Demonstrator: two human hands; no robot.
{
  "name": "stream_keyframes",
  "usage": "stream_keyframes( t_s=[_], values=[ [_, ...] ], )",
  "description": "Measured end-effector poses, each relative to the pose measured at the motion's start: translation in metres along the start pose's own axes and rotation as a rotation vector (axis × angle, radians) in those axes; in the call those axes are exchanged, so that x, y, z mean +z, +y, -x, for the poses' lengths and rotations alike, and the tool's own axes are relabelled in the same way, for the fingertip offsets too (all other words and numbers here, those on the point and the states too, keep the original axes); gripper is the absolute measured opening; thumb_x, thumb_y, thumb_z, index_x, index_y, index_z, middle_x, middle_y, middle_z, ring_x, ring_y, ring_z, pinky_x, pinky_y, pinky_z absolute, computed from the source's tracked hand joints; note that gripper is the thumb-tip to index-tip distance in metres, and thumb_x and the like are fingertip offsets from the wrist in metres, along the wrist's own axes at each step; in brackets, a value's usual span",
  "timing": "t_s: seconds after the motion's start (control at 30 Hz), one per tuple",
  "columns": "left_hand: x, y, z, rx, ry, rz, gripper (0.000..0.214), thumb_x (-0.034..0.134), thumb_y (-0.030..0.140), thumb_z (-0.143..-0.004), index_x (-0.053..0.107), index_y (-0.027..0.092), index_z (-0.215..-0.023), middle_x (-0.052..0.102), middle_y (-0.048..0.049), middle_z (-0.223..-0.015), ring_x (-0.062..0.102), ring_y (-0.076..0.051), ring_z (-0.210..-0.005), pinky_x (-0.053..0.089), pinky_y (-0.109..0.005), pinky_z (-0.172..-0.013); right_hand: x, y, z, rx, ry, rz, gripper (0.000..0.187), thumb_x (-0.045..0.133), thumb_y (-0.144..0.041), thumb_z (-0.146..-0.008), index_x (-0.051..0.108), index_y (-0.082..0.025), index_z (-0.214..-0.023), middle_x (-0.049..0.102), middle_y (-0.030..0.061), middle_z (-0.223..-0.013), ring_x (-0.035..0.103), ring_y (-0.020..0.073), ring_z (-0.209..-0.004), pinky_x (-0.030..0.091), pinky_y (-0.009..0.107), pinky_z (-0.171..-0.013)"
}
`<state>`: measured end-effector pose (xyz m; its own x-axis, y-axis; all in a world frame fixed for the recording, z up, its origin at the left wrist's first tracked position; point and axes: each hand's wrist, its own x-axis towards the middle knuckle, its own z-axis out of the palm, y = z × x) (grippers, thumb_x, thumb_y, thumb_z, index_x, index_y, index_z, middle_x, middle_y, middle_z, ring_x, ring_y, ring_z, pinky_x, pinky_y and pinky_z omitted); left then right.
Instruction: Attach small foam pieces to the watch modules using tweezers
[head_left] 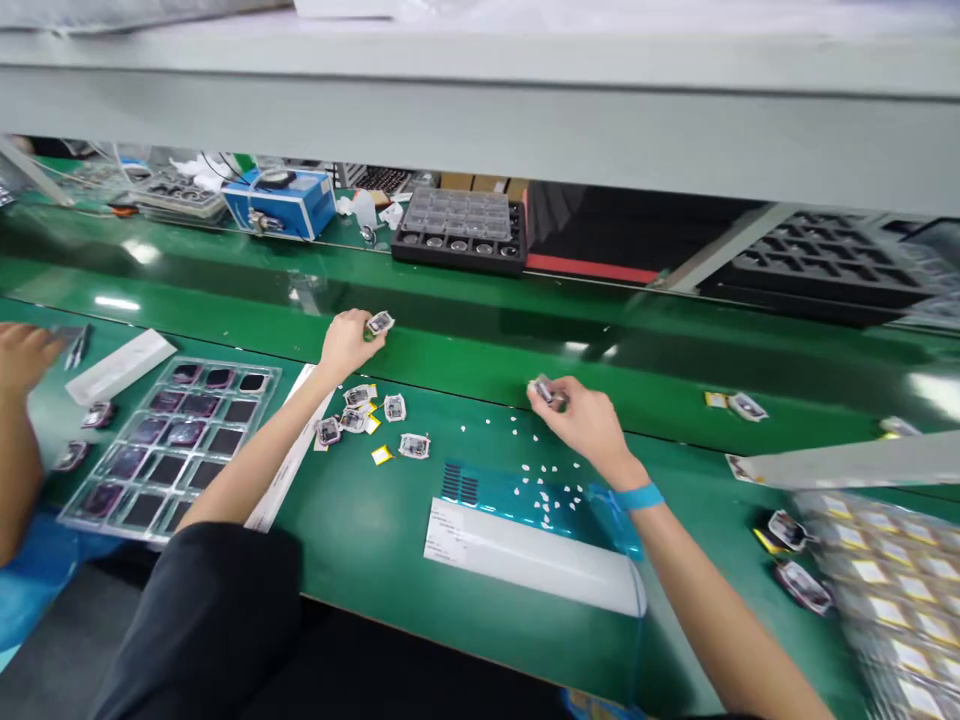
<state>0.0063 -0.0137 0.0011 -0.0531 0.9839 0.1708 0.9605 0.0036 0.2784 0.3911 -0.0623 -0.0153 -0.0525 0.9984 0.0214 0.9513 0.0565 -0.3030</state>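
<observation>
Above the green belt, my left hand (350, 345) pinches a small electronic module (380, 323) with a pale frame and dark middle. My right hand (589, 418), with a blue band at its wrist, grips another small module (543, 388) between thumb and fingers; its detail is blurred. Between the hands and nearer to me lies a loose group of similar modules (358, 396), some with yellow-edged pieces. A separate yellow-edged piece (382, 455) rests on the green table. Below my right hand, several small white bits (546, 495) are scattered over a blue film (499, 490) carrying dark strips.
On the left, a clear tray (274, 385) holds dark square screens, beside another person's hand (26, 355). A white strip (532, 555) lies in front. Stacked clear trays (892, 590) stand at right. A blue box (281, 205) sits behind the belt; a shelf (480, 120) overhangs everything.
</observation>
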Motion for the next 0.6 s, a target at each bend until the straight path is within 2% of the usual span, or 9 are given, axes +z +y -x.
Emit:
stream_keyframes(
  t_s=[0.07, 0.1, 0.17, 0.2, 0.3, 0.4, 0.5, 0.6],
  values=[
    [-0.008, 0.015, 0.032, 0.102, 0.106, 0.070, 0.029, 0.068, 0.036, -0.096, 0.070, 0.016, -0.116, 0.078, -0.0131, -0.117, 0.074, -0.029, -0.114, 0.058, -0.041, -0.105, 0.004, -0.008, 0.017, -0.204, 0.021, -0.074, 0.039, 0.061, -0.057, -0.099, 0.070, -0.019, -0.103, 0.079, 0.0087, -0.082, 0.079, 0.0286, -0.075, 0.052, 0.033, -0.065],
    [-0.015, 0.023, 0.048, 0.183, 0.206, 0.128, 0.028, 0.070, 0.037, -0.094, 0.070, 0.017, -0.114, 0.079, -0.0104, -0.112, 0.075, -0.029, -0.112, 0.060, -0.042, -0.104, 0.007, -0.014, 0.024, -0.301, 0.028, -0.100, 0.039, 0.062, -0.057, -0.099, 0.069, -0.019, -0.103, 0.079, 0.0080, -0.079, 0.078, 0.0276, -0.070, 0.050, 0.033, -0.062],
    [-0.034, 0.041, 0.080, 0.344, 0.394, 0.241, 0.024, 0.072, 0.036, -0.092, 0.071, 0.020, -0.110, 0.080, -0.0043, -0.100, 0.078, -0.028, -0.107, 0.062, -0.046, -0.106, 0.011, -0.028, 0.035, -0.427, 0.027, -0.114, 0.038, 0.062, -0.056, -0.100, 0.069, -0.018, -0.105, 0.078, 0.0064, -0.078, 0.076, 0.0256, -0.065, 0.048, 0.032, -0.058],
    [-0.046, 0.050, 0.094, 0.398, 0.439, 0.282, 0.022, 0.074, 0.035, -0.091, 0.071, 0.021, -0.108, 0.080, -0.0022, -0.097, 0.080, -0.027, -0.103, 0.063, -0.047, -0.106, 0.012, -0.035, 0.039, -0.463, 0.021, -0.114, 0.037, 0.063, -0.055, -0.101, 0.068, -0.018, -0.107, 0.079, 0.0059, -0.078, 0.076, 0.0247, -0.065, 0.048, 0.032, -0.058],
    [-0.081, 0.073, 0.127, 0.489, 0.457, 0.370, 0.018, 0.079, 0.029, -0.090, 0.073, 0.023, -0.106, 0.080, 0.0012, -0.093, 0.082, -0.024, -0.089, 0.067, -0.047, -0.104, 0.013, -0.053, 0.044, -0.529, 0.019, -0.117, 0.037, 0.063, -0.054, -0.102, 0.068, -0.018, -0.108, 0.079, 0.0055, -0.080, 0.075, 0.0229, -0.065, 0.047, 0.031, -0.057],
    [-0.106, 0.086, 0.147, 0.509, 0.462, 0.431, 0.018, 0.081, 0.023, -0.089, 0.075, 0.026, -0.105, 0.081, 0.0028, -0.091, 0.082, -0.022, -0.081, 0.069, -0.048, -0.103, 0.010, -0.060, 0.044, -0.566, 0.030, -0.128, 0.038, 0.061, -0.055, -0.104, 0.068, -0.018, -0.108, 0.079, 0.0049, -0.080, 0.075, 0.0220, -0.065, 0.046, 0.031, -0.057],
    [-0.116, 0.089, 0.158, 0.489, 0.462, 0.463, 0.018, 0.084, 0.025, -0.088, 0.076, 0.027, -0.104, 0.080, 0.0039, -0.089, 0.081, -0.021, -0.078, 0.069, -0.047, -0.101, 0.008, -0.061, 0.044, -0.582, 0.037, -0.123, 0.039, 0.060, -0.055, -0.104, 0.068, -0.017, -0.107, 0.078, 0.0041, -0.079, 0.074, 0.0218, -0.063, 0.044, 0.031, -0.055],
    [-0.108, 0.075, 0.146, 0.415, 0.422, 0.453, 0.018, 0.084, 0.030, -0.087, 0.075, 0.027, -0.102, 0.080, 0.0025, -0.088, 0.082, -0.023, -0.085, 0.069, -0.044, -0.097, 0.008, -0.061, 0.046, -0.574, 0.044, -0.095, 0.040, 0.060, -0.056, -0.104, 0.069, -0.017, -0.107, 0.079, 0.0049, -0.079, 0.074, 0.0218, -0.063, 0.042, 0.031, -0.054]
  ],
)
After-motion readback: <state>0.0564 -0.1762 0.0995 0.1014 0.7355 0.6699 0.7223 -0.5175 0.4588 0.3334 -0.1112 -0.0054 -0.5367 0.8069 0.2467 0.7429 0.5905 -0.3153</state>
